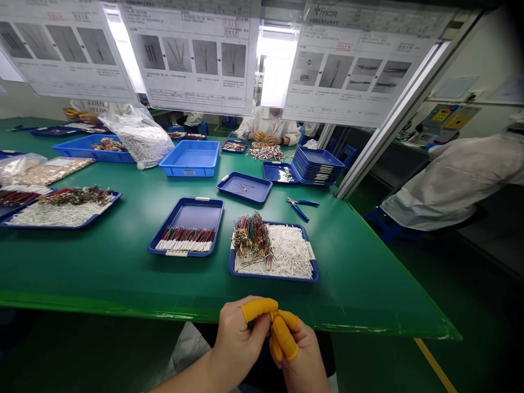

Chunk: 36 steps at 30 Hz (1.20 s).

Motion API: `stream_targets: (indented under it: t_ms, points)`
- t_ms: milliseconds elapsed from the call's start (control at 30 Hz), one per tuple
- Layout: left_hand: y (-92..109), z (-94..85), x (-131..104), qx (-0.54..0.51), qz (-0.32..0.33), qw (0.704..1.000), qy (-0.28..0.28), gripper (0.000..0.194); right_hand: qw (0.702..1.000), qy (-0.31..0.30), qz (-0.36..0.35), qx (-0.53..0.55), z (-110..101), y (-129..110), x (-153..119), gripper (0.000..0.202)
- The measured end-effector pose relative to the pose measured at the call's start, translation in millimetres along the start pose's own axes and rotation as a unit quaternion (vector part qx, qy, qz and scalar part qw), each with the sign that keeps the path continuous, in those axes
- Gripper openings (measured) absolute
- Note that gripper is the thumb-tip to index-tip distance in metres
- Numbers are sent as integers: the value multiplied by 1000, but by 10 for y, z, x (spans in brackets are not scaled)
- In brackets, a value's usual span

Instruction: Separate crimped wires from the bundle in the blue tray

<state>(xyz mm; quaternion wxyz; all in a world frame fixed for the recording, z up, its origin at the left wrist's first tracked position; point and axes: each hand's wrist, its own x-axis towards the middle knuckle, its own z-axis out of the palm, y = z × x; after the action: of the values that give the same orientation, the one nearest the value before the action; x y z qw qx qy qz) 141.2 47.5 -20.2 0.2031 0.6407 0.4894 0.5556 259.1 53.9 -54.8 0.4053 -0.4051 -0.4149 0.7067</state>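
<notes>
My left hand [241,333] and my right hand [297,344] meet at the front edge of the green table, yellow finger cots on several fingers. Both are closed in a pinch, fingertips together; whatever lies between them is hidden. Just beyond, a blue tray [273,279] carries white tubes [292,254] with a bundle of red, green and black wires [254,234] heaped on its left side. To the left of that, another blue tray [186,210] holds a row of wires with white sleeves [186,240].
Blue-handled pliers [302,207] lie right of a tray with a few wires [243,188]. Farther back are an empty blue bin [189,158], a bag of white tubes [141,139] and stacked trays [317,165]. A co-worker [268,125] sits opposite; another person [454,174] is at right.
</notes>
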Motion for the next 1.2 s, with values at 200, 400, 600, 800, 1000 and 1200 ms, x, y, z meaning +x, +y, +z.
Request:
stream_targets:
  t_ms: [200,400,600,800,1000,1200]
  points:
    - [-19,-26,21,23,32,999,-5,13,998,-30,-5,-51,-44,-13,-31,48]
    - [-15,-57,51,27,21,999,-11,14,993,-62,-14,-98,-63,-46,-43,51]
    - [-54,9,4,25,-40,998,32,15,993,-72,-12,-93,37,-61,-73,50]
    - [-30,35,37,-115,-148,982,24,13,999,-19,1,-41,0,-110,-62,50]
    - [-83,47,25,-123,-134,983,2,33,999,4,5,-54,-80,-126,-44,44]
    - [-133,-14,22,-105,-111,986,-66,58,997,23,6,-78,36,-295,-157,38]
